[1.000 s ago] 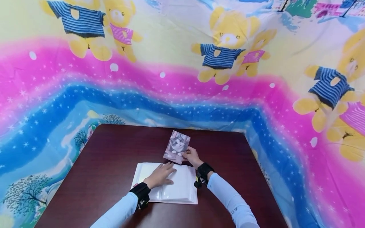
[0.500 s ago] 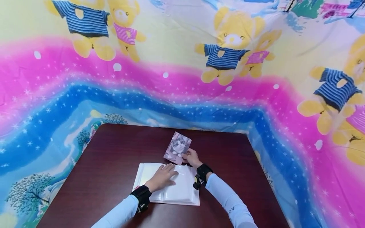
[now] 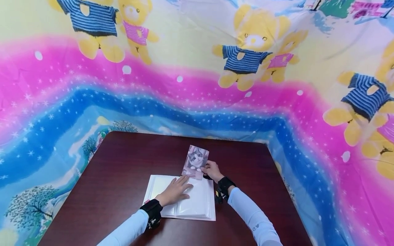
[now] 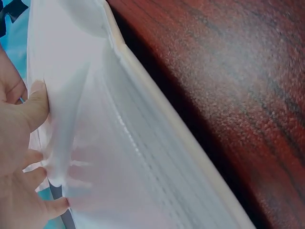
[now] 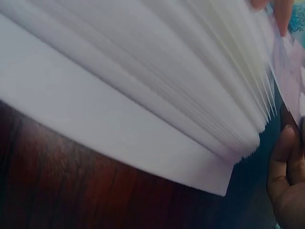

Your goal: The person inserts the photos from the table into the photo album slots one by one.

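Note:
An open photo album (image 3: 195, 203) with white pages and clear sleeves lies on the table. My right hand (image 3: 213, 171) pinches a cat photo (image 3: 197, 157) by its lower right edge. The photo's bottom edge meets the album's top edge on the right page. Spread across the album, my left hand (image 3: 174, 192) rests its fingertips near that same edge, beside the photo's lower left corner. In the left wrist view, the thumb (image 4: 39, 102) and fingers touch the clear sleeve's edge. The right wrist view has the photo (image 5: 291, 76) just off the fanned page edges (image 5: 209, 71).
The dark brown wooden table (image 3: 135, 157) spreads out around the album. Behind it and along the sides hangs a printed cloth (image 3: 184, 99) with teddy bears. Each wrist wears a black camera strap (image 3: 152, 212).
My right hand has brought the photo slightly right and down and turned it more upright, so its lower edge now reaches the album's top edge. The left hand stays nearly still.

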Available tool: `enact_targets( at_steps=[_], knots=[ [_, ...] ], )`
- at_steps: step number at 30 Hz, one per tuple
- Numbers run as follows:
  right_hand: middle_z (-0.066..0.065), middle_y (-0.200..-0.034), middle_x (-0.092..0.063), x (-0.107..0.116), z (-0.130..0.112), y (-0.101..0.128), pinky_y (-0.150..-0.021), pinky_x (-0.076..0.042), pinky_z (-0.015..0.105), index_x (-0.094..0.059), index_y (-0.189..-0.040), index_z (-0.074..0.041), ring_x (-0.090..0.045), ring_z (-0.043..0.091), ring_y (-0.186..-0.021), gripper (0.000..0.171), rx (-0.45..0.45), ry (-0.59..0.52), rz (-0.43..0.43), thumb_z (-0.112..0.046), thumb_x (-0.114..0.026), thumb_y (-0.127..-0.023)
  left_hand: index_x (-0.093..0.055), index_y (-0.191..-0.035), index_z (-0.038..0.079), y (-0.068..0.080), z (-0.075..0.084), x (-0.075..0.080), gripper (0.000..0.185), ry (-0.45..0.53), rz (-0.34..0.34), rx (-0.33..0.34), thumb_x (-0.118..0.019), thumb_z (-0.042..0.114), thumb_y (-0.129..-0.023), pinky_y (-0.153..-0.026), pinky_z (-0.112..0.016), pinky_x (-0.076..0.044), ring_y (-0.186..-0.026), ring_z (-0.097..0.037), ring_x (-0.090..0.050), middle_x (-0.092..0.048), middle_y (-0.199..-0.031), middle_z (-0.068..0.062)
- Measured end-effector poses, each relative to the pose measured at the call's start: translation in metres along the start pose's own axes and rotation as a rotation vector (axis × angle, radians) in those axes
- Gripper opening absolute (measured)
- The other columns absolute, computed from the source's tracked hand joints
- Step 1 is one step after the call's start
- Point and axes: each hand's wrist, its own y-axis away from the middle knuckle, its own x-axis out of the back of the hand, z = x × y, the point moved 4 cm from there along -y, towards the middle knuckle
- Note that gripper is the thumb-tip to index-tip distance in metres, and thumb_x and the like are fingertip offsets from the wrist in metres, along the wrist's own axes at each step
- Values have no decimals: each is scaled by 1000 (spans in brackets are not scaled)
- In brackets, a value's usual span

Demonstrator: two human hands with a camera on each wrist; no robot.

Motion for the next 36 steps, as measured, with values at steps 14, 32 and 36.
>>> enact_targets(
  at_steps=[14,32,36],
  knots=[
    [7,-68,-62,6,-8,-9,-58,-54,33,-66,-99,1,-66,28,-63,7,83,234,18,-1,-68,-92,-54,-139,3,0,2,4,51,58,-67,3,-66,23,-94,-103,-72,-28,-139,-51,-28,-31,-151,-33],
    [6,-66,-53,0,7,-2,-59,-55,30,-54,-93,2,-62,17,-60,11,-68,1,-64,0,-64,-94,-51,-143,6,1,0,0,51,33,-114,32,-62,25,-97,-106,-70,-25,-141,-48,-26,-27,-154,-32],
    [6,-63,-57,3,2,-2,-55,-51,28,-62,-100,3,-61,18,-57,10,15,121,-58,1,-67,-92,-50,-144,7,0,0,-1,51,37,-121,35,-61,26,-98,-107,-69,-24,-142,-46,-25,-27,-154,-31]
  ],
)
